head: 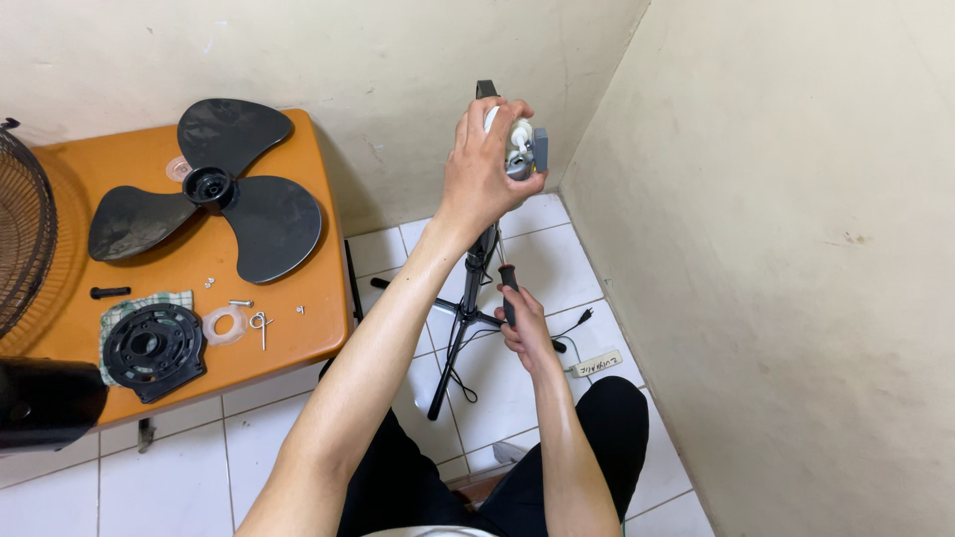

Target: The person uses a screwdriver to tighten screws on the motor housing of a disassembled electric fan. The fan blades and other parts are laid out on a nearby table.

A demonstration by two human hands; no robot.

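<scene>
My left hand (482, 169) is raised and shut around a small white and grey fan motor (524, 149) at the top of a black stand pole (476, 264). Lower down, my right hand (527, 333) grips the black handle of a screwdriver (508, 286), whose shaft points up towards the underside of the motor. The stand's legs (448, 358) spread over the white tiled floor in the corner of the room.
An orange table (308, 288) on the left carries a black three-blade fan propeller (214, 189), a round black plate (152, 346) on a cloth, a clear ring (227, 324) and small screws. A wire grille (20, 229) and black housing (45, 398) sit at the left edge. A white power strip (595, 364) lies on the floor. Walls close in behind and right.
</scene>
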